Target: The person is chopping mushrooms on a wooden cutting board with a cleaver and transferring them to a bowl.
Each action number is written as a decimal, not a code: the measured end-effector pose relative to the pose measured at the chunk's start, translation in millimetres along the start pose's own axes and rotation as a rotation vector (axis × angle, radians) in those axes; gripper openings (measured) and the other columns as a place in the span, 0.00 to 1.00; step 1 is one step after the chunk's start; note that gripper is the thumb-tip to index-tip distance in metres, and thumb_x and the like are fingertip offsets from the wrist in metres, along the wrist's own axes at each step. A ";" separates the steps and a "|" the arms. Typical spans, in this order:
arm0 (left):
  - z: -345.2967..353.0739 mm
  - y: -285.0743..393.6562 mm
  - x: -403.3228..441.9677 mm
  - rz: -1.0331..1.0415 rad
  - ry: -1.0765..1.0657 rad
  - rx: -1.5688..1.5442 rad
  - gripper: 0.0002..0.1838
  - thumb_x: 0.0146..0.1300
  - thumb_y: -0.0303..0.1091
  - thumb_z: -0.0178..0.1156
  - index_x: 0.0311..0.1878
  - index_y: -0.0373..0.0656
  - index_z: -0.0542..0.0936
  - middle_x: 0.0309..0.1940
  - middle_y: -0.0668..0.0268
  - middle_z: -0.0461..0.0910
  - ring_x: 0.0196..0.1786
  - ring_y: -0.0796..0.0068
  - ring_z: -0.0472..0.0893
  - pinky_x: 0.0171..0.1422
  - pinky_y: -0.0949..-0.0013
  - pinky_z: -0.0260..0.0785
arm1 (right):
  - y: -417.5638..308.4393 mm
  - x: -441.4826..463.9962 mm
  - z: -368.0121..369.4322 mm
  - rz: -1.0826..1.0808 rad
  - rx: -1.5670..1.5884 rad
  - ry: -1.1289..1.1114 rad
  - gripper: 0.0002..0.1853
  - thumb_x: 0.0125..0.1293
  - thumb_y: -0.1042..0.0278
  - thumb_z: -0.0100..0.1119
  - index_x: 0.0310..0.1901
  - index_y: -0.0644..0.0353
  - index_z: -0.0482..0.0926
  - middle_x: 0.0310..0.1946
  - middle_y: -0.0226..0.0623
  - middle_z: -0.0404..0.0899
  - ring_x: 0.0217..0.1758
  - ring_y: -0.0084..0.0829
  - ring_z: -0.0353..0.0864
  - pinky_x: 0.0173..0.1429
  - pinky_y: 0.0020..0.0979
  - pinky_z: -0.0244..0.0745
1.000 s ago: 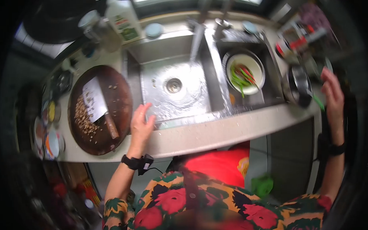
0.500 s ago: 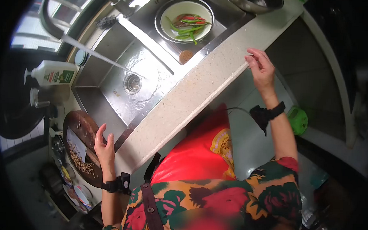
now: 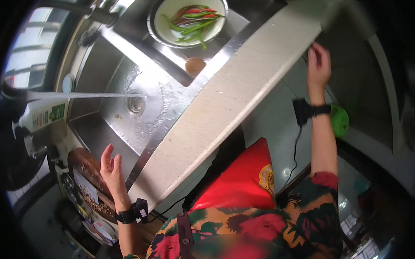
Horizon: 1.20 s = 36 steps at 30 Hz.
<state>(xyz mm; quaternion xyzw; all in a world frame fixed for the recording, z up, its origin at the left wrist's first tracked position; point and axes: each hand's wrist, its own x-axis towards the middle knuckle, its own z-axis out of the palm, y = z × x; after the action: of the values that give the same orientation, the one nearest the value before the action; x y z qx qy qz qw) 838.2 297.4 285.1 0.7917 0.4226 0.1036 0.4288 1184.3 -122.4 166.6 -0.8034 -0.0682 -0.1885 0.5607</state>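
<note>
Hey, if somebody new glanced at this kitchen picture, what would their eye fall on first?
Probably the bright red cloth at the bottom middle, just in front of the floral shirt. Next, the green and red peppers in a pale bowl, at the top in one compartment of the sink. Then the stream of water at left, falling by the drain.

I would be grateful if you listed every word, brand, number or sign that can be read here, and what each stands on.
Nothing can be read with certainty.
White pump bottle: lettering on its label, too small and blurred to read.
Black left-wrist device: a small pale label, too small to read.
Red garment: a yellow emblem, with no legible lettering.
</note>
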 end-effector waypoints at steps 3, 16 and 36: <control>-8.6 -13.6 -6.9 -0.024 0.060 0.026 0.21 0.59 0.23 0.57 0.57 0.38 0.73 0.55 0.63 0.74 0.58 0.75 0.71 0.61 0.72 0.60 | 23.5 -32.2 -49.5 0.063 -0.227 -0.081 0.12 0.63 0.74 0.56 0.49 0.62 0.76 0.47 0.36 0.72 0.48 0.27 0.73 0.53 0.27 0.71; -78.0 8.3 -44.1 -0.007 0.339 -0.079 0.19 0.57 0.25 0.57 0.54 0.37 0.74 0.46 0.62 0.79 0.50 0.74 0.76 0.55 0.74 0.66 | -296.3 183.4 -67.7 -0.543 -0.253 -0.437 0.15 0.66 0.72 0.48 0.54 0.60 0.73 0.56 0.31 0.69 0.45 0.18 0.72 0.43 0.19 0.65; -71.2 12.0 -110.7 -0.423 0.694 -0.235 0.16 0.60 0.25 0.57 0.53 0.36 0.75 0.47 0.65 0.78 0.50 0.77 0.76 0.57 0.73 0.67 | -146.6 227.7 558.1 0.176 0.252 -1.387 0.31 0.69 0.44 0.41 0.66 0.56 0.61 0.66 0.34 0.61 0.71 0.29 0.56 0.70 0.38 0.48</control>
<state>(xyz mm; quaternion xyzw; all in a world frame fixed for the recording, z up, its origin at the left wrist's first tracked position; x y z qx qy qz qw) 738.9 252.3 359.8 0.5514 0.6804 0.3215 0.3601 1473.0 424.5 213.7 -0.6698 -0.3655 0.4218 0.4897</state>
